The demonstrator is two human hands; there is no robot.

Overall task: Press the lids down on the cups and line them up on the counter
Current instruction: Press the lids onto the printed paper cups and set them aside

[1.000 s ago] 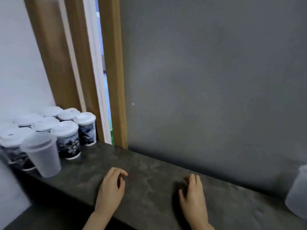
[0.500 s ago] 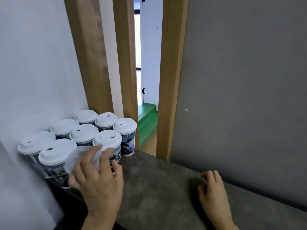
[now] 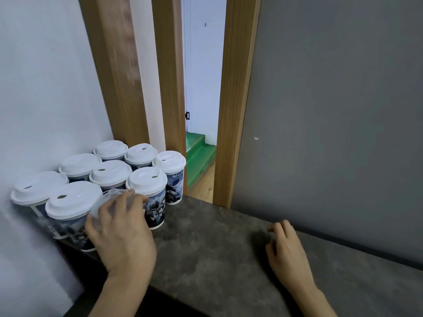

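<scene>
Grouped at the far left end of the dark mottled surface (image 3: 217, 252), tight against the white wall (image 3: 45, 99): eight printed paper cups (image 3: 160, 202), each capped with a white lid (image 3: 146, 180). Packed close, rims touching or nearly so, in rough rows running back toward the wooden door frame (image 3: 119, 76). Sip holes visible in several lids; contents of every cup hidden under its lid, so cannot tell whether full or empty. Rightmost cup (image 3: 174, 186) set at the outer edge of the group, dark artwork and white lettering on its side.

In front of the group, near the surface's front edge: a clear plastic cup (image 3: 107, 204), frosted and see-through, mostly covered by the left hand (image 3: 121, 234). Left grip clamped on that clear cup, fingers curled over its top and side, thumb side toward the paper cups. Nothing discernible inside it; whether it wears a lid cannot be told.

Right hand (image 3: 286, 250) well apart from the cups, resting on the bare surface, grip slack, fingers loosely bent, holding nothing.

Beyond the frame: a narrow opening onto green steps (image 3: 201, 156). Grey wall (image 3: 332, 110) behind the right side.
</scene>
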